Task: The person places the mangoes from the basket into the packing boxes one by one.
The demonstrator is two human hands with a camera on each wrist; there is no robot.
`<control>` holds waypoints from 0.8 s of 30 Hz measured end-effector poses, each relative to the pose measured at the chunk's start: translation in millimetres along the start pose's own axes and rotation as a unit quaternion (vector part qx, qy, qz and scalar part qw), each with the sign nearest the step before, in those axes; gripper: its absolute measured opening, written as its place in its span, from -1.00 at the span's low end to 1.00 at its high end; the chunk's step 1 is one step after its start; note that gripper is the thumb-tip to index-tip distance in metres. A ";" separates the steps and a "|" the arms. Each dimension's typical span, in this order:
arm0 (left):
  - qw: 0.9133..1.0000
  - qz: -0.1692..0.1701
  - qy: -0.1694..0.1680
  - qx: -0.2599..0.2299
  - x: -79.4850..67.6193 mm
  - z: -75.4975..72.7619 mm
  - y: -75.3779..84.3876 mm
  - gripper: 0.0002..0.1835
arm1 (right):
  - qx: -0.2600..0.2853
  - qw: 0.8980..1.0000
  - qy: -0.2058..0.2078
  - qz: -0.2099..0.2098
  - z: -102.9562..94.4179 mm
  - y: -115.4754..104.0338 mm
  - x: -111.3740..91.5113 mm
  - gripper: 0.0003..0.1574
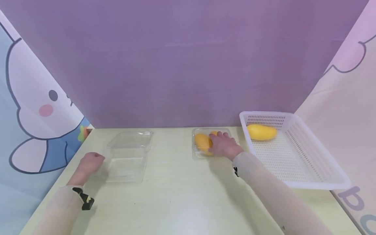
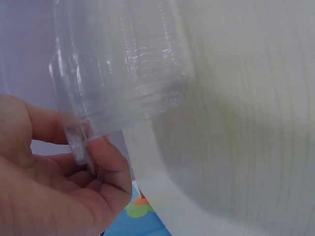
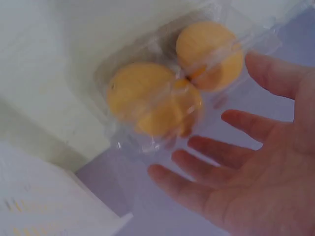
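Pale surface [image 1: 176,202]; near its left edge, left grip [image 1: 89,163] pinching a clear box [image 2: 118,59]; near the back edge, right grip [image 1: 224,144] released beside two boxed mangoes [image 3: 140,88].

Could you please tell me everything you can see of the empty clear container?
The clear container looks like thin, shiny, transparent plastic with two joined halves, opened out, one farther from the person. Nothing shows inside. It is at the left of the pale table, and the left hand grips its edge. Whether it lies flat is unclear.
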State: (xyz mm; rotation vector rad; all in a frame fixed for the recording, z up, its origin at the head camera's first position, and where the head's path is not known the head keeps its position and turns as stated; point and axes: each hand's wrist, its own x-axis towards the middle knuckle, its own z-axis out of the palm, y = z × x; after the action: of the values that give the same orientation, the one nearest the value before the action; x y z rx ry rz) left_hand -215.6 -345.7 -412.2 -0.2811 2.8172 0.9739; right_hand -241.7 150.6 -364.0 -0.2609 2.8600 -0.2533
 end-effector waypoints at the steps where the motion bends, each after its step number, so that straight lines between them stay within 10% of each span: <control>1: 1.000 -0.002 -0.007 -0.010 -0.5 0.2 0.2 -0.52 | -0.004 1.000 0.000 -0.003 -2.4 0.3 -0.7 -0.22; 24: 0.985 -0.019 -0.063 -0.157 -1.3 15.1 8.5 -0.65 | -0.128 0.977 0.123 -0.115 -35.5 29.9 -23.5 -0.65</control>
State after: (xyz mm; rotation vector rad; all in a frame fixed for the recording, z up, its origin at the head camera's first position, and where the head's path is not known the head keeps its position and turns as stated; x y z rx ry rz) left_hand -215.1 -329.6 -418.6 -0.2953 2.5298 1.3758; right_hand -233.6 189.5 -330.5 -0.6552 3.1061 0.0484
